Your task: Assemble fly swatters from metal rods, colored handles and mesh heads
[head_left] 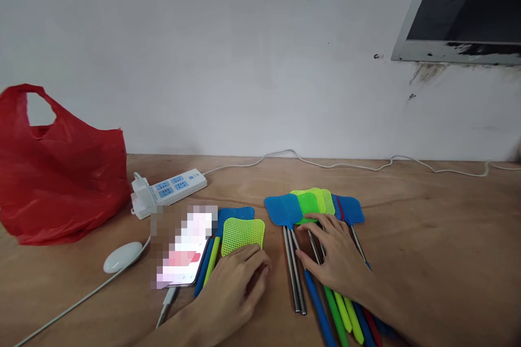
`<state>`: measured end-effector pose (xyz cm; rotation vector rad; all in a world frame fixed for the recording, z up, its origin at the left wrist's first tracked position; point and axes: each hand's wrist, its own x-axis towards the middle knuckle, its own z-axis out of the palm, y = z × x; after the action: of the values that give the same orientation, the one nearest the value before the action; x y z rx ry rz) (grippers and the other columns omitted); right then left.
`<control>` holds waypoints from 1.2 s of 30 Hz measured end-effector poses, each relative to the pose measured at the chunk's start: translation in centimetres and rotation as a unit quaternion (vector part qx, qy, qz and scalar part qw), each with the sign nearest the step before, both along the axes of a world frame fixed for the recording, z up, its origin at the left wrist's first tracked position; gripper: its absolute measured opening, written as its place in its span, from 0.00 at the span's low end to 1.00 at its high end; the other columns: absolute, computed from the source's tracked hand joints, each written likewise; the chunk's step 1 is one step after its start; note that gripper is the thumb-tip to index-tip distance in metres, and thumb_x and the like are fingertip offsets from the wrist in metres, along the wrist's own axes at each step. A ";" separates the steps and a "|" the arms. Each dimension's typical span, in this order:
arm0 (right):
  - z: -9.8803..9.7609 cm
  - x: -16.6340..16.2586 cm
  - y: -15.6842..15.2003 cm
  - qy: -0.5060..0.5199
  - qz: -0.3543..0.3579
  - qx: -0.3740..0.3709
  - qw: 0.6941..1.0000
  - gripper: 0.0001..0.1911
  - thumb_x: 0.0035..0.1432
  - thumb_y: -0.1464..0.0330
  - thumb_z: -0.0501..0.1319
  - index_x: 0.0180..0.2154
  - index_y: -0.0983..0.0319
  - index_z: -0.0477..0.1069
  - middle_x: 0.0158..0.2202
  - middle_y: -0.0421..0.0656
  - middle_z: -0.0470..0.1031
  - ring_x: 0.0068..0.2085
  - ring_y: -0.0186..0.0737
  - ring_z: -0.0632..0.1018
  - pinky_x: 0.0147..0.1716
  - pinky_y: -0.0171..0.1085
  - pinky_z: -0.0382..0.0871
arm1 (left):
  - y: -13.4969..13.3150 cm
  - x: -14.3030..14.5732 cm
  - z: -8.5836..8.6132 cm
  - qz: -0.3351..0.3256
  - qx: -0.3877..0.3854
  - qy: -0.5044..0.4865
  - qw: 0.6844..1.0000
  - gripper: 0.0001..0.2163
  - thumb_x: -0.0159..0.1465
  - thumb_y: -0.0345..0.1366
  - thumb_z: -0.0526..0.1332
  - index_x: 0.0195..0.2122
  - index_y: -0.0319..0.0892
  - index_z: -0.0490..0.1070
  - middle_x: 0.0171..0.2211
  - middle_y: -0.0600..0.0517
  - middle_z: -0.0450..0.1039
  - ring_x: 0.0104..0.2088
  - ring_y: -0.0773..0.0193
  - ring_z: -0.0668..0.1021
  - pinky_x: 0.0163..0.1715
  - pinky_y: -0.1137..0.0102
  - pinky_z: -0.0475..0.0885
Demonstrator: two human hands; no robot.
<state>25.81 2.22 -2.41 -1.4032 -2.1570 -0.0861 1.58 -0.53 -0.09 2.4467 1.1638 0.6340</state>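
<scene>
My left hand [238, 282] rests on the wooden table [427, 238] with its fingers bent and close together. It lies just below a yellow-green fly swatter head [242, 234] that overlaps a blue swatter head [236, 213]. My right hand [331, 255] lies flat, fingers spread, on a fanned pile of several fly swatters [313, 206] in blue, green and yellow. Their metal shafts [293, 276] and coloured handles [337, 312] run towards me under the hand.
A red plastic bag [61, 168] stands at the left. A white power strip [169, 190] lies near the wall with its cable [345, 164] trailing right. A phone [185, 255] and a small white oval device [122, 256] lie left of my left hand. A dark screen [464, 5] hangs top right.
</scene>
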 end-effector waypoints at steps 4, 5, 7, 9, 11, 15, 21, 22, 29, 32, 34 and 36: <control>-0.3 -0.1 -0.1 -0.024 -0.026 -0.002 0.999 0.15 0.55 0.64 0.61 0.46 0.55 0.72 0.55 0.49 0.72 0.55 0.57 0.70 0.54 0.56 0.61 | -0.1 0.0 0.1 0.003 -0.001 0.001 1.000 0.09 0.68 0.29 0.50 0.35 0.44 0.67 0.34 0.50 0.73 0.35 0.58 0.75 0.33 0.68 0.65; -0.5 0.0 0.0 -0.031 -0.038 0.002 0.999 0.16 0.55 0.65 0.60 0.47 0.56 0.72 0.56 0.49 0.71 0.56 0.58 0.69 0.55 0.58 0.60 | -0.1 0.0 0.1 0.004 -0.001 0.002 1.000 0.09 0.68 0.29 0.50 0.35 0.44 0.67 0.34 0.50 0.73 0.35 0.58 0.75 0.33 0.68 0.65; -0.9 0.1 0.2 -0.046 -0.058 0.011 0.997 0.18 0.57 0.65 0.58 0.50 0.56 0.71 0.58 0.50 0.70 0.59 0.58 0.68 0.58 0.60 0.58 | -0.2 0.0 0.1 0.004 0.000 0.002 1.000 0.09 0.68 0.29 0.49 0.35 0.44 0.67 0.34 0.50 0.73 0.35 0.58 0.75 0.34 0.68 0.65; -1.3 0.2 0.3 -0.060 -0.072 0.012 0.995 0.19 0.60 0.65 0.56 0.52 0.57 0.70 0.60 0.50 0.69 0.61 0.59 0.66 0.59 0.60 0.56 | -0.1 0.0 0.0 0.004 0.001 0.004 1.000 0.09 0.68 0.29 0.49 0.35 0.44 0.67 0.34 0.50 0.72 0.35 0.58 0.75 0.33 0.68 0.65; -1.6 0.3 0.4 -0.076 -0.085 0.009 0.993 0.20 0.62 0.64 0.54 0.55 0.58 0.70 0.62 0.51 0.68 0.63 0.59 0.65 0.60 0.61 0.56 | -0.1 0.0 0.0 0.002 0.001 0.007 1.000 0.09 0.68 0.28 0.49 0.35 0.44 0.67 0.33 0.50 0.72 0.35 0.58 0.75 0.33 0.67 0.65; -1.9 0.5 0.4 -0.108 -0.103 0.000 0.989 0.24 0.65 0.61 0.52 0.59 0.58 0.68 0.63 0.50 0.68 0.64 0.62 0.64 0.61 0.64 0.53 | 0.0 0.1 0.0 0.001 -0.002 0.008 1.000 0.09 0.68 0.28 0.49 0.36 0.43 0.67 0.34 0.50 0.72 0.35 0.59 0.75 0.34 0.67 0.66; -2.1 0.9 0.3 -0.128 -0.134 -0.023 0.982 0.32 0.64 0.48 0.51 0.64 0.54 0.63 0.65 0.48 0.65 0.65 0.74 0.60 0.55 0.77 0.51 | -0.3 0.1 0.1 -0.001 0.000 0.017 1.000 0.10 0.68 0.28 0.49 0.37 0.43 0.68 0.34 0.50 0.73 0.35 0.58 0.75 0.35 0.67 0.66; -2.2 1.0 0.2 -0.125 -0.140 -0.031 0.982 0.35 0.63 0.46 0.50 0.65 0.53 0.61 0.66 0.49 0.64 0.65 0.77 0.59 0.54 0.79 0.51 | -0.3 0.1 0.1 -0.003 0.000 0.019 1.000 0.10 0.68 0.28 0.49 0.37 0.43 0.69 0.35 0.50 0.73 0.35 0.58 0.75 0.35 0.67 0.66; -2.6 1.2 0.1 -0.103 -0.155 -0.080 0.979 0.36 0.62 0.47 0.51 0.67 0.55 0.57 0.69 0.49 0.58 0.65 0.82 0.56 0.52 0.75 0.59 | -0.3 0.1 0.0 -0.004 0.006 0.021 1.000 0.09 0.68 0.28 0.49 0.36 0.43 0.68 0.34 0.50 0.72 0.35 0.58 0.75 0.34 0.67 0.66; -2.9 1.4 0.5 -0.101 -0.126 -0.050 0.986 0.33 0.65 0.55 0.50 0.67 0.62 0.58 0.69 0.53 0.57 0.68 0.72 0.54 0.59 0.68 0.57 | -0.2 0.1 0.1 -0.005 0.006 0.017 1.000 0.09 0.68 0.28 0.50 0.36 0.43 0.68 0.34 0.50 0.72 0.35 0.58 0.75 0.34 0.67 0.66; -3.3 1.7 1.0 -0.103 -0.110 -0.031 0.988 0.32 0.66 0.59 0.49 0.67 0.66 0.57 0.69 0.55 0.56 0.69 0.66 0.53 0.63 0.64 0.54 | -0.2 0.1 0.1 -0.001 0.006 0.017 1.000 0.09 0.68 0.28 0.50 0.35 0.43 0.68 0.34 0.50 0.73 0.35 0.58 0.75 0.34 0.67 0.66; -3.6 2.1 1.4 -0.101 -0.106 -0.017 0.989 0.32 0.66 0.62 0.49 0.67 0.68 0.55 0.70 0.56 0.55 0.70 0.62 0.53 0.64 0.61 0.52 | -0.2 0.0 0.1 -0.001 0.007 0.018 1.000 0.09 0.67 0.28 0.50 0.35 0.43 0.69 0.34 0.50 0.73 0.35 0.58 0.76 0.33 0.67 0.66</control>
<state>27.89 3.65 -5.98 -1.7042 -2.1703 -0.2829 1.60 -0.75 -0.01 2.4801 1.1752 0.6035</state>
